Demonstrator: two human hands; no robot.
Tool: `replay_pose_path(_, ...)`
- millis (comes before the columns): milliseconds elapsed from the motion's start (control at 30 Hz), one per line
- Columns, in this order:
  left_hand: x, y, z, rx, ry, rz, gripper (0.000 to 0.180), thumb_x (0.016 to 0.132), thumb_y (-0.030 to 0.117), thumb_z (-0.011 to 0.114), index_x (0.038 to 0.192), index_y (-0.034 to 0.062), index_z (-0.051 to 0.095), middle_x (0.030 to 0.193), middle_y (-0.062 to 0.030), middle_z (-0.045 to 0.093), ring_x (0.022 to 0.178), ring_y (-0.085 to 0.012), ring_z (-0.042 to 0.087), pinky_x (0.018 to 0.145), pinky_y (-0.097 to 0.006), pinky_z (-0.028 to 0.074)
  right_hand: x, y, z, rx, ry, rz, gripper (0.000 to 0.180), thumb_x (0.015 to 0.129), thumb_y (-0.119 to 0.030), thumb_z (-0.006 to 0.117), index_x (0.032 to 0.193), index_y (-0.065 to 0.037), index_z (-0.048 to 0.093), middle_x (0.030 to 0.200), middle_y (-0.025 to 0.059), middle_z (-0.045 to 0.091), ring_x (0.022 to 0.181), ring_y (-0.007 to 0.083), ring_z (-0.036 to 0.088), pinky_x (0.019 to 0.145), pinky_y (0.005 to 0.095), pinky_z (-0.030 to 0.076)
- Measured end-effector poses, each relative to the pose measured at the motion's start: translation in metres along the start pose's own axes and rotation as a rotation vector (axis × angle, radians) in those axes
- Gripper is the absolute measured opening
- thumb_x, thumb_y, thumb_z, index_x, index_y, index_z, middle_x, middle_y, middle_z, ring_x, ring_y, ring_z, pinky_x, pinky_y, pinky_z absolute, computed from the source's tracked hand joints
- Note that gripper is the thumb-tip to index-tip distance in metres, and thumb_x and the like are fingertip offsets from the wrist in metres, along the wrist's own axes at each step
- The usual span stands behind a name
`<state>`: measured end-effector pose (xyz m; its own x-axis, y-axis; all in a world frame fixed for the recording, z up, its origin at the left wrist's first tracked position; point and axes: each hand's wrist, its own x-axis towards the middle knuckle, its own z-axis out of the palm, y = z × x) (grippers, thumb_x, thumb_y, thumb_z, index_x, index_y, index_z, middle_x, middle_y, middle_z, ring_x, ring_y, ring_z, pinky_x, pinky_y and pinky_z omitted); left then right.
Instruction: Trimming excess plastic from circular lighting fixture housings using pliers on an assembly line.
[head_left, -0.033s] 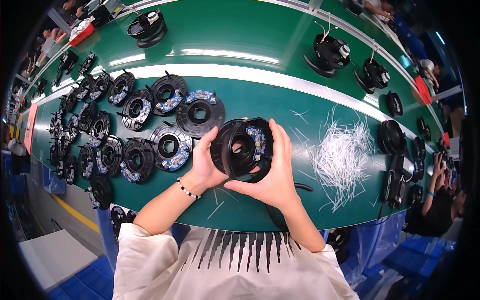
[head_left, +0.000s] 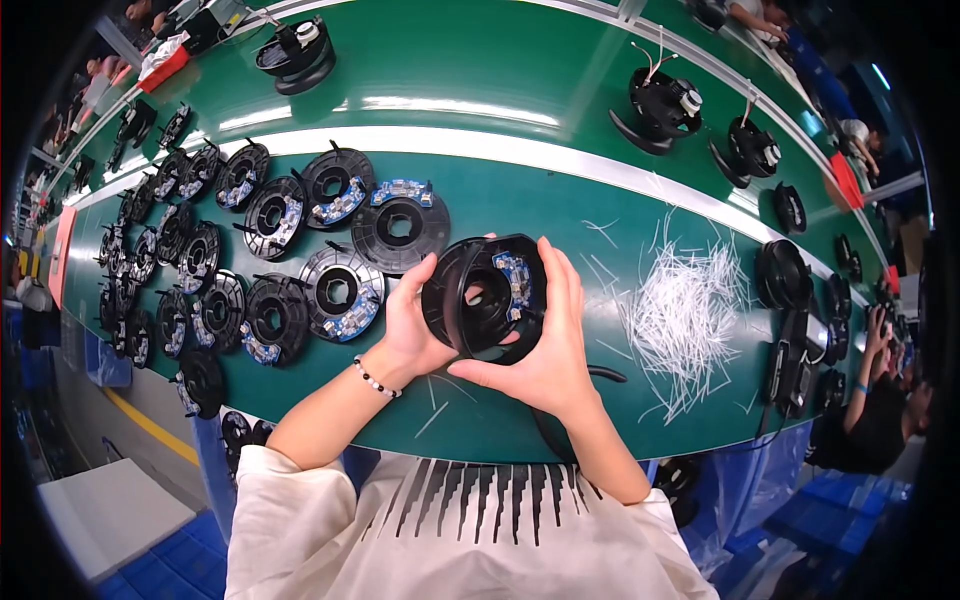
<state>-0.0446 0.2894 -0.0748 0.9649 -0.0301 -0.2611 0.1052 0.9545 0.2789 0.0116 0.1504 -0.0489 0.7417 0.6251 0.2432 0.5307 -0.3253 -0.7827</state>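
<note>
Both my hands hold one black round plastic housing (head_left: 485,295) tilted up above the green table (head_left: 500,420). A small blue-and-white circuit board shows inside its rim. My left hand (head_left: 410,325) grips its left edge, with a bead bracelet on the wrist. Cupping the right and lower side is my right hand (head_left: 550,350). A black cable (head_left: 605,375) curls out from under my right hand.
Several black ring parts with circuit boards (head_left: 330,290) lie in rows to the left. A pile of thin white strips (head_left: 690,310) is on the right, with black parts (head_left: 785,275) beyond. Black motor-like units (head_left: 660,105) stand on the far belt. Another person (head_left: 880,400) sits at right.
</note>
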Motion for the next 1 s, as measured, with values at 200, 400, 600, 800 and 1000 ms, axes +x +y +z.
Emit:
replay_pose_path(200, -0.001, -0.003, -0.005, 0.136, 0.057, 0.069, 0.055, 0.086, 0.041, 0.032, 0.123, 0.0022, 0.041, 0.120, -0.0146, 0.049, 0.110, -0.0261, 0.048, 0.096, -0.040, 0.038, 0.005, 0.009, 0.003, 0.072, 0.003, 0.016, 0.118, 0.042, -0.033, 0.086, 0.133, -0.001, 0.019, 0.127, 0.0172, 0.030, 0.118, 0.0308, 0.034, 0.097, 0.0404, 0.031)
replay_pose_path(400, 0.003, 0.000, -0.005, 0.040, -0.012, 0.072, 0.057, 0.084, 0.046, 0.033, 0.129, 0.0106, 0.036, 0.125, -0.0133, 0.043, 0.113, -0.0305, 0.045, 0.087, -0.055, 0.040, 0.006, 0.017, 0.003, 0.287, -0.054, 0.085, 0.117, 0.043, -0.038, 0.085, 0.130, 0.003, 0.019, 0.127, 0.0221, 0.027, 0.119, 0.0361, 0.029, 0.098, 0.0438, 0.026)
replay_pose_path(600, 0.000, 0.000, -0.008, 0.039, 0.053, 0.059, 0.057, 0.084, 0.046, 0.033, 0.127, 0.0095, 0.038, 0.125, -0.0148, 0.043, 0.111, -0.0318, 0.046, 0.086, -0.055, 0.040, 0.010, 0.019, 0.003, 0.342, -0.058, 0.078, 0.117, 0.043, -0.024, 0.087, 0.134, 0.000, 0.018, 0.127, 0.0163, 0.030, 0.118, 0.0263, 0.037, 0.097, 0.0362, 0.034)
replay_pose_path(800, -0.001, -0.001, -0.008, -0.001, 0.039, 0.056, 0.053, 0.084, 0.043, 0.033, 0.125, 0.0092, 0.041, 0.123, -0.0148, 0.045, 0.110, -0.0318, 0.047, 0.086, -0.056, 0.041, 0.009, 0.013, 0.000, 0.207, -0.037, 0.063, 0.118, 0.042, -0.027, 0.087, 0.133, 0.000, 0.018, 0.125, 0.0176, 0.031, 0.117, 0.0278, 0.037, 0.097, 0.0375, 0.032)
replay_pose_path(1000, -0.002, -0.007, -0.007, -0.014, -0.062, 0.130, 0.051, 0.087, 0.039, 0.029, 0.117, 0.0018, 0.047, 0.112, -0.0132, 0.054, 0.101, -0.0228, 0.054, 0.089, -0.036, 0.044, 0.008, -0.006, 0.008, -0.069, 0.012, -0.055, 0.115, 0.041, -0.034, 0.085, 0.132, -0.001, 0.021, 0.127, 0.0200, 0.028, 0.117, 0.0353, 0.030, 0.096, 0.0437, 0.029)
